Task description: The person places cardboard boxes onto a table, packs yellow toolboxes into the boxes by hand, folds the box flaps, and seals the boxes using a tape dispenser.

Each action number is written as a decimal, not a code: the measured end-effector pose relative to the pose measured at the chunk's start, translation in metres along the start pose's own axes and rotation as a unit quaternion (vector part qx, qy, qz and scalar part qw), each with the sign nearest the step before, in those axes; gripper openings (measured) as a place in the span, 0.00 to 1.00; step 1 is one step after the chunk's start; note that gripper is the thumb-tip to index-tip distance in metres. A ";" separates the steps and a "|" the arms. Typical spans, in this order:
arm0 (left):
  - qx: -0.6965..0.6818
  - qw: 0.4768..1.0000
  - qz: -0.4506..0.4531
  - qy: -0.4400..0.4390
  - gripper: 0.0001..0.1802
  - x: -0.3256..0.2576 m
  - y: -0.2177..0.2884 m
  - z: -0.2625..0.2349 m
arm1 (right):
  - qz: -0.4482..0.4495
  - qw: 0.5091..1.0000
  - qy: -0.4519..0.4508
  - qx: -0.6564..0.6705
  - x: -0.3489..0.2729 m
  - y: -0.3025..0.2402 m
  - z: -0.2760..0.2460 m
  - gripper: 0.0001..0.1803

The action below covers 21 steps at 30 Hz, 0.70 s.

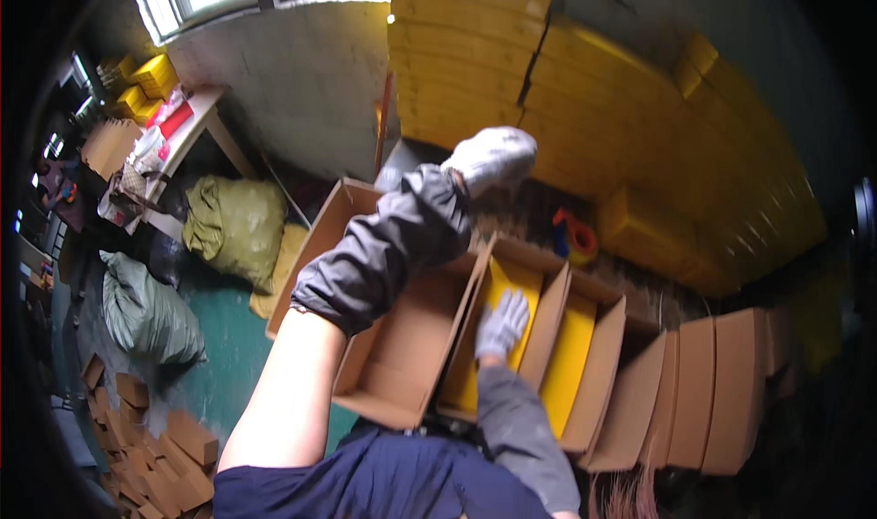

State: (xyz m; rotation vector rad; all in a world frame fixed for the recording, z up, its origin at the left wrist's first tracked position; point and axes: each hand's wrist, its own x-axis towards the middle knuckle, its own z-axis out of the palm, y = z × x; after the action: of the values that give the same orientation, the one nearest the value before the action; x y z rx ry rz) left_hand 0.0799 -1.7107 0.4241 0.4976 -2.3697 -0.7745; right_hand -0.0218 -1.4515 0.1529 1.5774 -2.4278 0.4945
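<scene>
My right hand (503, 324), in a pale glove, lies with fingers stretched out on a yellow panel (518, 280) inside an open cardboard box (454, 373). A grey sleeve covers the forearm behind it. My left hand (491, 160), in a white glove, reaches far forward above the far ends of the boxes. It is blurred, and its fingers cannot be told apart. Left of the right hand stands an open box (393, 364) with bare cardboard inside. To the right, another box holds a second yellow panel (569, 359).
More cardboard boxes (690, 396) stand in a row at right. Yellow boxes (475, 58) are stacked against the far wall. A red and blue tape dispenser (577, 236) sits beyond the boxes. Sacks (239, 227) and loose cardboard pieces (160, 464) lie left, near a white table (196, 121).
</scene>
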 end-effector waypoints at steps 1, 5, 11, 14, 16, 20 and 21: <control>-0.102 0.976 -0.166 0.097 0.16 0.032 0.016 -0.023 | 0.013 1.000 -0.007 -0.002 -0.005 0.006 0.007 0.34; 0.333 0.878 -0.241 0.245 0.15 0.122 -0.016 -0.127 | 0.008 0.999 -0.049 0.003 -0.001 -0.006 -0.019 0.36; 0.465 0.795 -0.353 0.167 0.24 0.216 -0.111 -0.191 | 0.023 0.996 -0.076 0.027 0.004 -0.004 -0.025 0.35; 0.507 0.793 -0.320 0.104 0.21 0.216 -0.104 -0.182 | 0.022 0.997 -0.066 0.025 0.009 -0.005 -0.023 0.35; 0.487 0.828 -0.264 0.082 0.19 0.212 -0.095 -0.194 | 0.021 0.998 -0.058 0.029 0.010 -0.007 -0.021 0.34; 0.318 0.913 -0.087 0.239 0.25 0.149 -0.047 -0.211 | 0.015 0.998 -0.005 0.059 0.010 -0.008 -0.013 0.31; 0.294 0.911 -0.045 0.285 0.28 0.123 -0.019 -0.206 | 0.037 0.997 -0.001 0.064 0.011 -0.005 -0.012 0.29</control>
State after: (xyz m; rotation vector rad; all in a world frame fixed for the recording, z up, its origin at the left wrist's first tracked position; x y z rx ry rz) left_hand 0.1206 -1.8712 0.5987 0.9369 -1.9845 0.0897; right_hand -0.0217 -1.4586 0.1685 1.5414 -2.5089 0.6733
